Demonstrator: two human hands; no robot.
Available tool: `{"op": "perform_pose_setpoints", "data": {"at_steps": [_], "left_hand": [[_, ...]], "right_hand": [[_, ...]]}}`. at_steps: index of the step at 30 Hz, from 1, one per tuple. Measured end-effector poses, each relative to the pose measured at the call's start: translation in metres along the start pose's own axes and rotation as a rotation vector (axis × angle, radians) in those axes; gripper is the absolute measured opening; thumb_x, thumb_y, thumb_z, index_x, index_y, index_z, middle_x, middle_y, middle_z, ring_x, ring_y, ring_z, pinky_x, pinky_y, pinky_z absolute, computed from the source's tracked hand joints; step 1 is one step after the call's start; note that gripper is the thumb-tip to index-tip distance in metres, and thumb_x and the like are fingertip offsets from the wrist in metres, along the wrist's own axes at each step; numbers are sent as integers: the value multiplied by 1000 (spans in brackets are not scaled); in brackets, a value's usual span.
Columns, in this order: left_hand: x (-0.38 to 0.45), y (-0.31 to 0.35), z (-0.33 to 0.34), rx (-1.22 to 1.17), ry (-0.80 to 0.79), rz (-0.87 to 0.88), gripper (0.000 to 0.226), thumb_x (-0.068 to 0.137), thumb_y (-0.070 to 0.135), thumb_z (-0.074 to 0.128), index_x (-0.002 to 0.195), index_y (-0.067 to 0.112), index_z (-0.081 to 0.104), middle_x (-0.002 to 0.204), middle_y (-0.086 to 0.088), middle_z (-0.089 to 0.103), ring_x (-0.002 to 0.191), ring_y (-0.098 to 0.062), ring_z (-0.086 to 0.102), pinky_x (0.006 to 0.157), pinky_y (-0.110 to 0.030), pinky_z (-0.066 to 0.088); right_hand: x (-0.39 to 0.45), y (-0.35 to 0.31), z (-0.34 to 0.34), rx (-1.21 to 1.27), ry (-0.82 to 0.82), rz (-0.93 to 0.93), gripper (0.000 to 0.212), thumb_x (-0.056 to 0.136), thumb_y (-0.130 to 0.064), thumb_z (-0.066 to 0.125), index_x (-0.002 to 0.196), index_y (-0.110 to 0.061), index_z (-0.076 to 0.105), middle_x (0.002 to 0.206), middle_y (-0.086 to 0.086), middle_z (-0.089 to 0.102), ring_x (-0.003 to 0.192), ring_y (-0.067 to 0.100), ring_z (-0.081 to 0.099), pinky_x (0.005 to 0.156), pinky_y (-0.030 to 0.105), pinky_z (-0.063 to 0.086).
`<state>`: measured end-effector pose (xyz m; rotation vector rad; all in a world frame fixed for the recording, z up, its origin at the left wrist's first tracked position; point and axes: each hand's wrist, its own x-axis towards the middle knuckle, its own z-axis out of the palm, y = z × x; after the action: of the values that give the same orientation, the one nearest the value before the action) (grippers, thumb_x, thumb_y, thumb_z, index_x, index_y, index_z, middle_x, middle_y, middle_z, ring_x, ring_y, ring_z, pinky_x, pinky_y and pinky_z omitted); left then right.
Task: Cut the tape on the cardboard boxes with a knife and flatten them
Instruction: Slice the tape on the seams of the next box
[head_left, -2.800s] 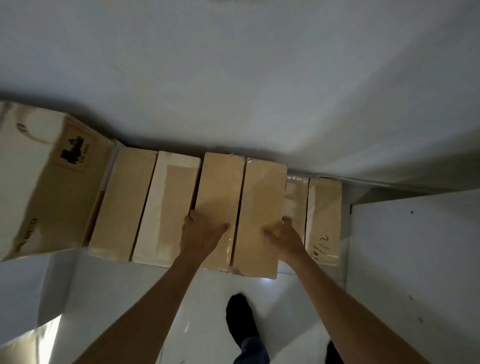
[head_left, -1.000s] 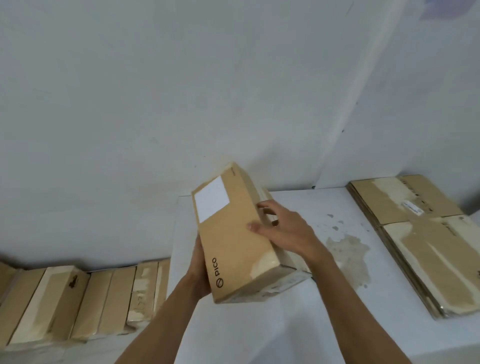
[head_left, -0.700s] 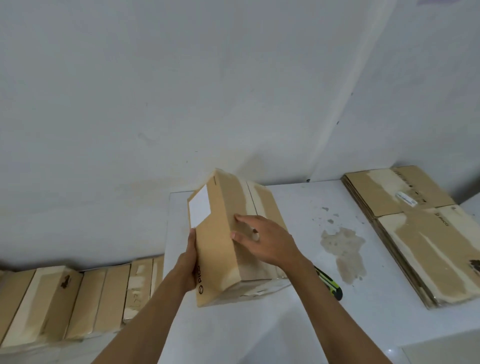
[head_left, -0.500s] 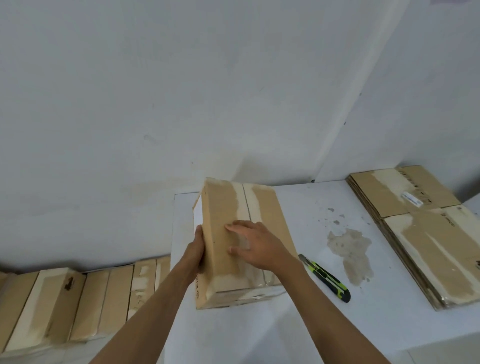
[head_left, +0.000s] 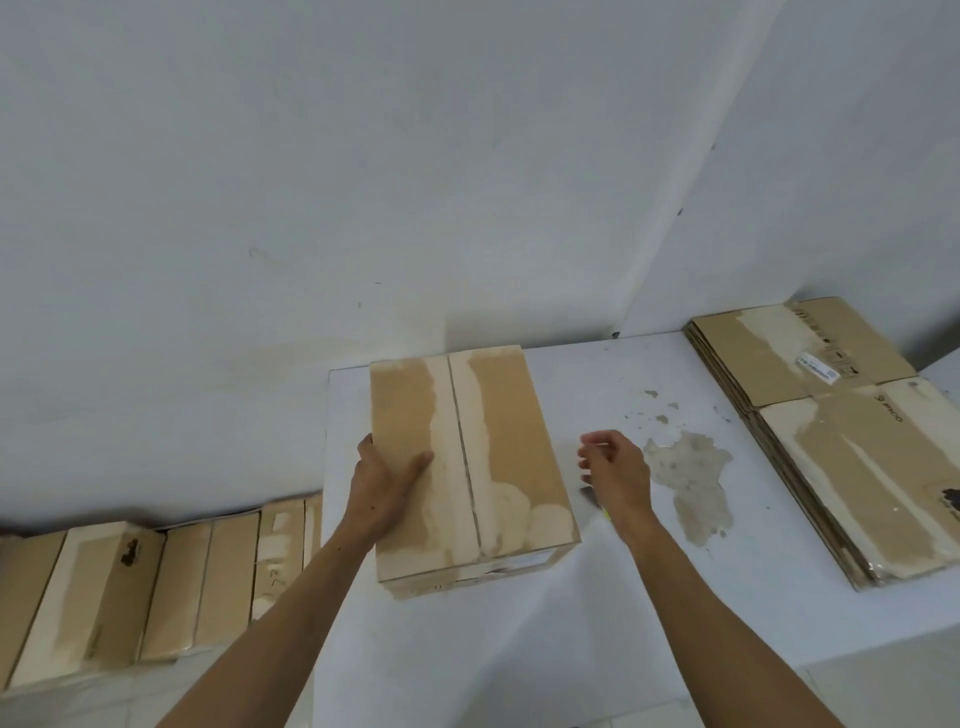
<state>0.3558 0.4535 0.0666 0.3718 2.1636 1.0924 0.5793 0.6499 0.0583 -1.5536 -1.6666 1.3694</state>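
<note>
Box: we've got a sealed cardboard box (head_left: 470, 467) lying flat on the white table (head_left: 597, 597), near the table's left edge, its taped top facing up at us.
Tape: a pale strip of tape (head_left: 457, 457) runs the length of the lid along the centre seam, and from here the flaps look shut.
Left hand: our left hand (head_left: 382, 486) grips the box's left edge, thumb laid across the top face, the other fingers wrapped down the side out of our sight.
Right hand: our right hand (head_left: 618, 467) hovers just beside the box's right side, apart from it, fingers loosely curled and holding nothing.
Knife: there's a sliver of dark and yellow under that right hand, the knife (head_left: 597, 501) on the table, mostly hidden by the wrist, so we can't tell whether the blade is out.
Flattened boxes: over at the right end of the table sits a stack of flattened boxes (head_left: 831, 426), well apart from the box in hand.
Table stain: between the right hand and that stack we see a patchy grey-brown stain (head_left: 691, 478) on the tabletop.
Waiting boxes: down to the left, lower than the table, a row of boxes (head_left: 156, 587) stands along the white wall (head_left: 363, 182).
</note>
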Motion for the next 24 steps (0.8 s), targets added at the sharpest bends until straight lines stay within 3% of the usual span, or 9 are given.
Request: {"op": "perform_pose_setpoints", "data": {"at_steps": [2,6,11,14,16,19,22,24], "left_hand": [[-2,1,7,9,41,28,94,88,59,71,154,16,21,140,-9,53,117,-33,58,95,-51,55],[-4,5,14,35,110,21,96,84,64,71,155,19,23,140,-9,55,118,-34,58,98,-52,53],[-11,8,33,0,153,-10,90,87,60,71,155,22,25,137,-4,55,115,-28,57,93,-44,51],[-20,12,49,-1,192,-43,90,87,61,70,153,19,25,140,-7,54,119,-32,56,97,-49,51],[-24,15,58,-11,211,-64,92,87,61,70,153,16,24,141,-10,54,121,-34,56,100,-51,51],[-30,19,65,-32,211,-76,104,80,70,69,154,16,20,142,-13,53,122,-36,57,102,-56,52],[-31,18,71,-44,193,-93,112,76,75,68,155,17,13,143,-16,53,122,-39,57,100,-59,52],[-36,21,78,-61,155,-128,107,83,68,69,155,16,8,142,-18,53,121,-40,58,98,-56,54]], "right_hand": [[16,34,-18,-285,4,18,9,99,-12,59,107,-14,63,105,8,70,91,27,66,66,25,48],[35,100,-45,-795,-259,157,40,101,-28,59,132,-7,45,129,14,51,120,32,52,86,37,47],[33,127,-53,-1165,-344,5,39,101,-27,52,135,-16,37,133,5,45,119,25,50,87,35,45],[44,123,-53,-912,-367,149,41,98,-30,58,128,-13,37,126,10,48,109,31,58,79,39,50],[55,112,-56,-674,-287,183,35,95,-28,62,116,-12,40,113,15,58,92,33,65,75,45,58],[68,80,-64,-429,-175,98,25,93,-22,62,99,-20,38,91,18,66,72,36,69,65,55,61],[73,30,-63,-406,-116,-29,24,95,-24,59,103,-18,37,87,14,63,72,35,64,66,53,58],[72,-6,-56,-396,-122,-136,25,99,-37,54,106,-21,37,87,10,62,74,32,63,67,49,56]]}}
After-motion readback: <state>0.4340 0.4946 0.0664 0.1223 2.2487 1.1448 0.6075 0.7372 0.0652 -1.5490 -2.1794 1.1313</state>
